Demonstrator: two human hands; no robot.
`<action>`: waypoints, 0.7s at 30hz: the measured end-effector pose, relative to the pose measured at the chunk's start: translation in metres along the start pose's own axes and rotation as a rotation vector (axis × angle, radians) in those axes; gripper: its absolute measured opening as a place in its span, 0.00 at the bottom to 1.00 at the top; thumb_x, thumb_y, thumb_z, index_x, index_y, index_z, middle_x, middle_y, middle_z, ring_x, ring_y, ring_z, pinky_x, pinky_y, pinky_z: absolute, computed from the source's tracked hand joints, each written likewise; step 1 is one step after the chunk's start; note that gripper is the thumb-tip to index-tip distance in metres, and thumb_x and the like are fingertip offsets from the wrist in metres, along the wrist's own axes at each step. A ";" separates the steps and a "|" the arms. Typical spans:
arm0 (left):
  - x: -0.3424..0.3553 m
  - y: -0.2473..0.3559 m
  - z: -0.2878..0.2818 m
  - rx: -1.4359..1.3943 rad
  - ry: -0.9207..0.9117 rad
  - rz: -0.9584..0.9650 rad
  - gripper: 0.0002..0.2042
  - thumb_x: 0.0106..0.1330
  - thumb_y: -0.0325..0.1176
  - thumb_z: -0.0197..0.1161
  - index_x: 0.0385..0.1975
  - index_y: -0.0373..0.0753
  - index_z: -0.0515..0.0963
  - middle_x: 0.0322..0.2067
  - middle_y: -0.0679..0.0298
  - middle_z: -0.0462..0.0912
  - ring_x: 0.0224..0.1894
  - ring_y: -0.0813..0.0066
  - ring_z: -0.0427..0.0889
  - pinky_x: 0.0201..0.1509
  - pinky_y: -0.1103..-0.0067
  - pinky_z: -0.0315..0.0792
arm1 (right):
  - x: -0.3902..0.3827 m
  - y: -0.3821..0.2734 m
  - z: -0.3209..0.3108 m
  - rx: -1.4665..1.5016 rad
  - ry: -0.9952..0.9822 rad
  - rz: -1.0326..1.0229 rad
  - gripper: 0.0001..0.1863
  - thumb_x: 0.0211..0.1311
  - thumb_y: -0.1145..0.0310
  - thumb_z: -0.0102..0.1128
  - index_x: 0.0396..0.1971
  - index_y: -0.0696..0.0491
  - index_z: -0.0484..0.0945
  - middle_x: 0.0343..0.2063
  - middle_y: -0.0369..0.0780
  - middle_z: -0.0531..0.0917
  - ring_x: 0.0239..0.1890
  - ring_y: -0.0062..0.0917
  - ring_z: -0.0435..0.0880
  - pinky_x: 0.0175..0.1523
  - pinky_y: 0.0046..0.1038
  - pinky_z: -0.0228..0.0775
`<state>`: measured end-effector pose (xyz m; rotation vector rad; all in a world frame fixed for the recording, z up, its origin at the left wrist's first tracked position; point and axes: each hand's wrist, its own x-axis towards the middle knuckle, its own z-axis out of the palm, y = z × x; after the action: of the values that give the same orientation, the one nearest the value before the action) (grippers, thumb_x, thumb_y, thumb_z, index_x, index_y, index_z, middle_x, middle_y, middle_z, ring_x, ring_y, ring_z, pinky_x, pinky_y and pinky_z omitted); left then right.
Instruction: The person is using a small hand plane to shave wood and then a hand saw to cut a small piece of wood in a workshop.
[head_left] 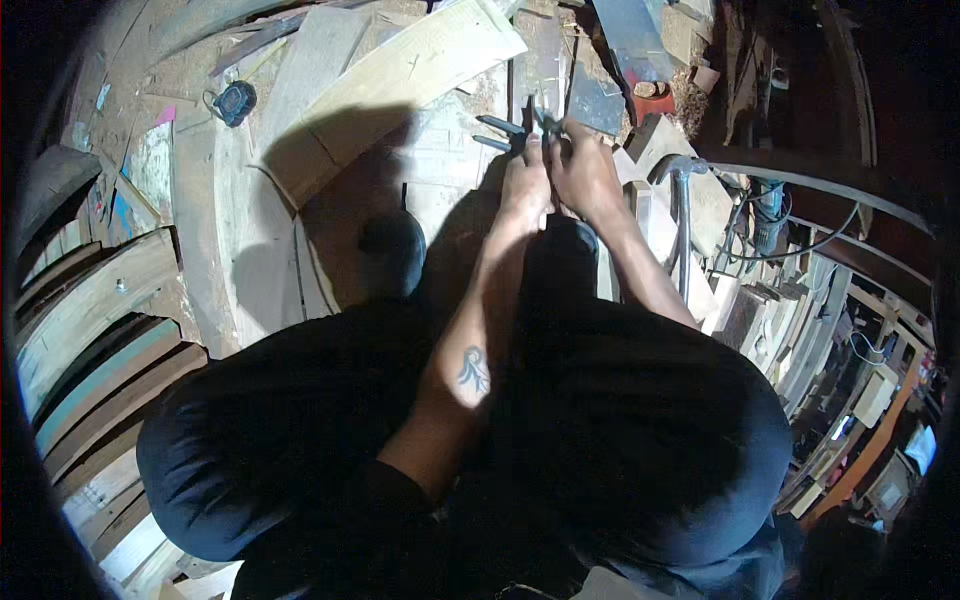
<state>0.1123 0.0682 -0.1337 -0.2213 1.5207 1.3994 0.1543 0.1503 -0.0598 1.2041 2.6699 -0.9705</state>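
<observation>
My left hand (525, 185) and my right hand (585, 170) are close together at the upper middle, both with fingers closed around a small dark object (540, 115) that I cannot make out clearly. Two slim dark handles (495, 133) stick out leftward beside my left hand; whether it holds them is unclear. A hammer (682, 215) with a metal head is just right of my right hand, beside pale wood pieces (705, 225). A pale board (420, 60) lies beyond my hands to the left.
A dark tape measure (235, 103) lies upper left. A blue corded power tool (765, 215) is at right by a rail (840, 190). A saw with red handle (650, 98) lies at the top. Stacked planks (110, 290) line the left; more wood fills the right.
</observation>
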 end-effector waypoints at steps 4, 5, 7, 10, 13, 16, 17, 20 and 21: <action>-0.012 0.019 0.004 -0.148 -0.032 -0.125 0.27 0.77 0.59 0.44 0.31 0.37 0.71 0.16 0.68 0.64 0.12 0.77 0.65 0.13 0.78 0.63 | 0.019 -0.003 -0.004 -0.022 0.024 0.015 0.14 0.68 0.66 0.55 0.48 0.57 0.81 0.37 0.60 0.84 0.45 0.57 0.83 0.51 0.48 0.76; -0.013 0.024 0.004 -0.108 -0.003 -0.124 0.30 0.78 0.58 0.41 0.31 0.34 0.74 0.15 0.66 0.68 0.11 0.74 0.68 0.12 0.76 0.62 | 0.019 -0.005 -0.002 -0.028 0.035 0.004 0.15 0.67 0.67 0.56 0.48 0.57 0.81 0.36 0.61 0.83 0.45 0.58 0.83 0.52 0.49 0.76; -0.011 0.016 -0.017 -0.062 0.032 -0.102 0.32 0.77 0.59 0.41 0.38 0.29 0.76 0.17 0.61 0.73 0.13 0.71 0.72 0.13 0.73 0.65 | 0.007 -0.020 0.004 0.002 0.015 -0.012 0.15 0.67 0.67 0.55 0.48 0.57 0.82 0.36 0.61 0.84 0.45 0.57 0.83 0.52 0.48 0.76; -0.006 0.009 -0.004 -0.009 0.041 -0.135 0.34 0.77 0.59 0.41 0.43 0.26 0.77 0.20 0.55 0.76 0.15 0.68 0.75 0.14 0.71 0.68 | 0.016 -0.006 0.001 0.058 -0.053 0.038 0.15 0.67 0.68 0.55 0.49 0.58 0.81 0.39 0.62 0.83 0.47 0.55 0.84 0.53 0.48 0.76; -0.019 0.034 0.004 -0.132 0.000 -0.114 0.27 0.79 0.57 0.40 0.32 0.35 0.70 0.17 0.67 0.64 0.13 0.76 0.63 0.13 0.77 0.61 | 0.023 -0.008 -0.006 -0.024 -0.011 0.040 0.15 0.68 0.66 0.56 0.50 0.56 0.81 0.39 0.60 0.84 0.47 0.55 0.84 0.52 0.48 0.76; -0.013 0.029 0.007 -0.146 -0.002 -0.183 0.26 0.79 0.56 0.40 0.30 0.37 0.68 0.14 0.68 0.61 0.11 0.77 0.60 0.11 0.77 0.58 | 0.043 0.007 0.012 -0.058 0.004 0.072 0.16 0.69 0.65 0.56 0.51 0.55 0.81 0.40 0.59 0.84 0.48 0.55 0.83 0.54 0.47 0.76; -0.013 0.022 0.001 -0.246 -0.103 -0.177 0.26 0.79 0.56 0.41 0.30 0.38 0.66 0.13 0.69 0.60 0.11 0.78 0.60 0.11 0.77 0.57 | 0.045 0.002 0.005 -0.016 -0.027 0.096 0.16 0.68 0.65 0.55 0.52 0.54 0.81 0.43 0.60 0.84 0.51 0.53 0.83 0.56 0.46 0.75; -0.013 0.011 0.005 -0.327 -0.064 -0.186 0.25 0.79 0.56 0.42 0.26 0.39 0.63 0.15 0.68 0.63 0.11 0.79 0.61 0.10 0.78 0.54 | 0.035 -0.003 -0.009 0.027 -0.022 0.066 0.17 0.70 0.64 0.56 0.52 0.56 0.81 0.42 0.60 0.84 0.50 0.52 0.83 0.55 0.44 0.75; -0.012 0.009 0.002 -0.307 -0.093 -0.184 0.25 0.79 0.56 0.42 0.27 0.39 0.67 0.16 0.68 0.66 0.11 0.79 0.63 0.11 0.79 0.56 | 0.024 -0.002 -0.008 0.013 -0.011 0.068 0.16 0.70 0.65 0.55 0.52 0.55 0.81 0.42 0.60 0.84 0.50 0.53 0.83 0.55 0.44 0.75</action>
<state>0.1128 0.0674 -0.1188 -0.4661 1.1742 1.4684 0.1380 0.1696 -0.0600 1.2800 2.5997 -0.9832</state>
